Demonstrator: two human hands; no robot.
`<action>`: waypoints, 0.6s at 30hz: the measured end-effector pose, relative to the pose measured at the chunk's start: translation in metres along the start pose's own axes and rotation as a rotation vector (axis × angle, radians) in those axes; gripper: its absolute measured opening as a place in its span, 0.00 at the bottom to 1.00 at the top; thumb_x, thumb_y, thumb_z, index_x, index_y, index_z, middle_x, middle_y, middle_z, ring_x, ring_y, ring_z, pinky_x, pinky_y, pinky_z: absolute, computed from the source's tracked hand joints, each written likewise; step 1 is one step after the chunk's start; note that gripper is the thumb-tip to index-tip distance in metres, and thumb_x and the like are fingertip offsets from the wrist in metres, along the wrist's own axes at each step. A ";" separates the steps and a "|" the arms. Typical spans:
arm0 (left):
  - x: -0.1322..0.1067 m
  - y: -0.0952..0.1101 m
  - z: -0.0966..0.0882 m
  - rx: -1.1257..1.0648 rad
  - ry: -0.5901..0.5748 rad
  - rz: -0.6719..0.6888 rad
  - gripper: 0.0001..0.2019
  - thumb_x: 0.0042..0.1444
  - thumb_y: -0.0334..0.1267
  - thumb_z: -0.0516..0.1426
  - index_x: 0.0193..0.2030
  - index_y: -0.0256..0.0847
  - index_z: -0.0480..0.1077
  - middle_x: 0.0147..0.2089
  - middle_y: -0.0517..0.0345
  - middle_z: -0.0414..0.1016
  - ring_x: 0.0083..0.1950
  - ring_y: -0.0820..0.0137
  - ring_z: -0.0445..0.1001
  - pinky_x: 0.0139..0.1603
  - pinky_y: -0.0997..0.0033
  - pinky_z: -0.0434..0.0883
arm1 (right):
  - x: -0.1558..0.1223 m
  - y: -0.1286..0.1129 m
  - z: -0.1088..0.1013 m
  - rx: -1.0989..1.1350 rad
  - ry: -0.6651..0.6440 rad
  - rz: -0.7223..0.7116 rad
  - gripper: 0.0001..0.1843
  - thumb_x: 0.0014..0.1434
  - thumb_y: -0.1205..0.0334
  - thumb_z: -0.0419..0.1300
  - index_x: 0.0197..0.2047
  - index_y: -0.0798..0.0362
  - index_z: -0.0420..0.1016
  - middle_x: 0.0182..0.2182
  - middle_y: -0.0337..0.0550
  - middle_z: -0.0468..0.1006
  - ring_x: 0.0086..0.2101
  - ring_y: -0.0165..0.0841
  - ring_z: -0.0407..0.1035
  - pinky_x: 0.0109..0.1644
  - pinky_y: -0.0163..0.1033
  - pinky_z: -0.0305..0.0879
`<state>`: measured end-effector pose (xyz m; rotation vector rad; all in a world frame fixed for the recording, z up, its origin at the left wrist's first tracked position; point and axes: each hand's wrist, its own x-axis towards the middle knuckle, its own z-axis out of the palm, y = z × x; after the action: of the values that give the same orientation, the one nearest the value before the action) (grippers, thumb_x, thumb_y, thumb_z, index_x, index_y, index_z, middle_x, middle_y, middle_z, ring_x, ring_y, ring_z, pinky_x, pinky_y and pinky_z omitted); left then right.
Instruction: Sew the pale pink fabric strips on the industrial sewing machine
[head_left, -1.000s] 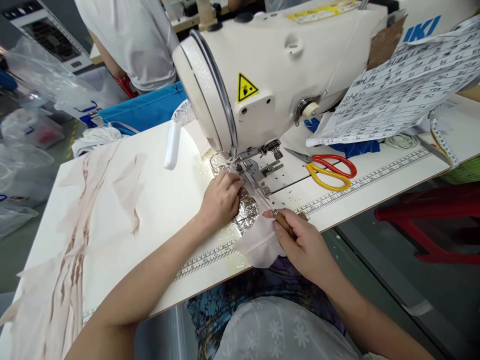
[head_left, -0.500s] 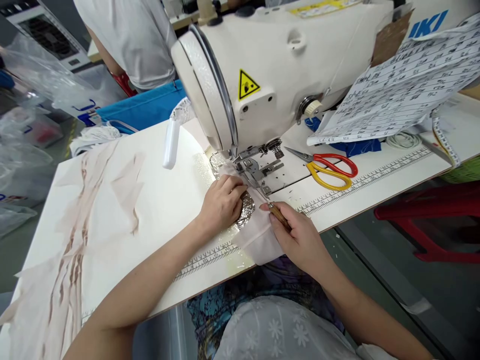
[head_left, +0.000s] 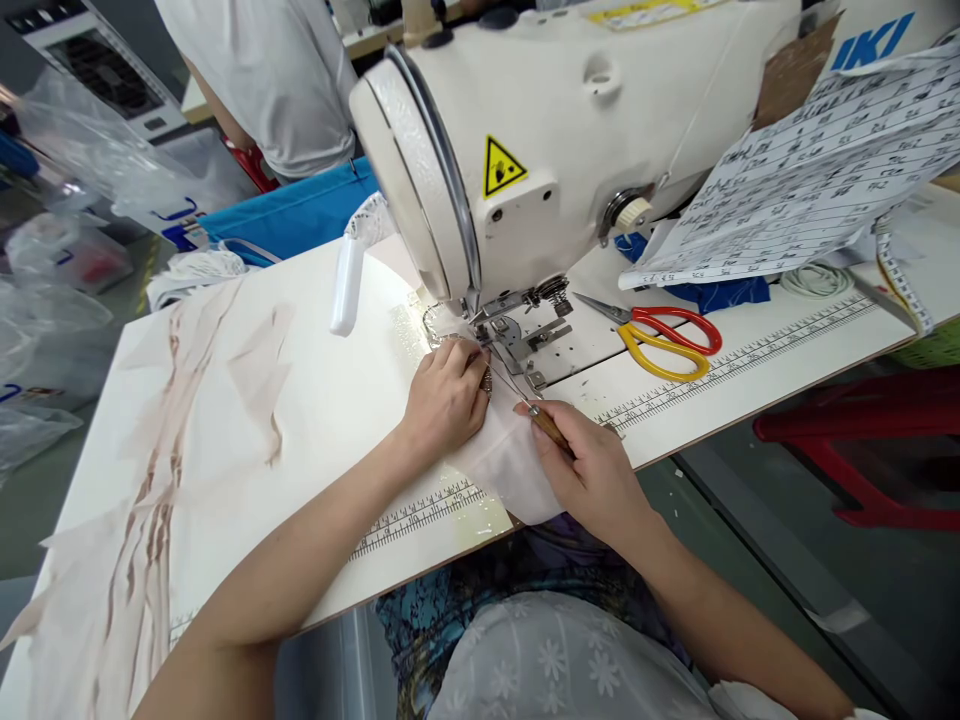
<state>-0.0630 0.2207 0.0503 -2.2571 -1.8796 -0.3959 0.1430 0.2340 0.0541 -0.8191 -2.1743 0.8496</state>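
My left hand (head_left: 445, 396) is closed with bent fingers on a piece of sheer pale pink fabric (head_left: 504, 468), close beside the presser foot of the sewing machine (head_left: 577, 130). In my right hand (head_left: 592, 455) is an awl (head_left: 550, 428), gripped by its wooden handle. Its thin metal tip points up and left toward the presser foot, over the fabric. The fabric runs from the needle area to the table's front edge. My left fingers hide part of it, and the exact point of the awl is hard to make out.
Red and yellow handled scissors (head_left: 667, 343) lie right of the needle area. Written paper sheets (head_left: 795, 180) hang at the right. More pink fabric pieces (head_left: 154, 480) lie on the left of the table. A person in a white shirt (head_left: 262, 80) is behind a blue cloth (head_left: 292, 210).
The fabric has shifted left and now covers most of the shiny patch that showed between my hands. My left hand has moved slightly toward the machine; my right hand keeps the awl.
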 end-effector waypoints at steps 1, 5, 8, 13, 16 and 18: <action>0.000 0.000 0.000 -0.001 0.004 -0.001 0.19 0.59 0.31 0.50 0.56 0.33 0.70 0.53 0.41 0.71 0.52 0.54 0.69 0.46 0.55 0.72 | -0.001 0.000 0.000 -0.007 0.015 -0.039 0.13 0.68 0.66 0.49 0.52 0.55 0.70 0.42 0.50 0.82 0.40 0.38 0.77 0.40 0.38 0.72; 0.002 0.000 0.002 -0.013 0.036 -0.011 0.18 0.60 0.31 0.50 0.55 0.31 0.70 0.51 0.41 0.71 0.50 0.56 0.69 0.46 0.55 0.73 | -0.003 -0.007 0.001 0.016 0.034 -0.149 0.14 0.67 0.70 0.49 0.54 0.52 0.67 0.43 0.48 0.80 0.41 0.36 0.76 0.43 0.37 0.72; 0.008 0.002 0.002 0.007 0.027 -0.017 0.13 0.61 0.33 0.52 0.49 0.33 0.72 0.48 0.42 0.72 0.47 0.58 0.69 0.44 0.58 0.74 | -0.003 -0.020 0.004 0.092 0.032 -0.234 0.14 0.68 0.70 0.48 0.55 0.52 0.65 0.41 0.47 0.79 0.38 0.33 0.75 0.38 0.35 0.71; 0.019 0.001 0.002 0.046 -0.022 -0.072 0.09 0.64 0.33 0.51 0.39 0.38 0.73 0.41 0.45 0.74 0.40 0.60 0.69 0.36 0.62 0.72 | -0.010 -0.035 0.011 0.132 0.054 -0.312 0.14 0.71 0.66 0.45 0.56 0.53 0.65 0.35 0.46 0.77 0.32 0.33 0.73 0.31 0.35 0.68; 0.019 -0.006 0.006 -0.132 0.059 -0.199 0.09 0.65 0.34 0.51 0.37 0.39 0.73 0.42 0.47 0.75 0.41 0.61 0.71 0.36 0.63 0.71 | -0.016 -0.027 0.004 0.027 0.038 -0.184 0.13 0.71 0.65 0.46 0.55 0.54 0.66 0.34 0.45 0.80 0.29 0.32 0.74 0.29 0.34 0.66; 0.018 -0.013 0.009 -0.330 0.119 -0.272 0.09 0.64 0.36 0.53 0.34 0.40 0.72 0.41 0.51 0.76 0.42 0.62 0.73 0.39 0.62 0.72 | -0.016 -0.016 -0.002 -0.071 0.022 -0.058 0.14 0.71 0.62 0.48 0.55 0.56 0.67 0.34 0.46 0.82 0.28 0.33 0.76 0.28 0.34 0.66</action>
<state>-0.0723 0.2424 0.0469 -2.1024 -2.1974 -0.9213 0.1494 0.2137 0.0615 -0.7917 -2.2089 0.7347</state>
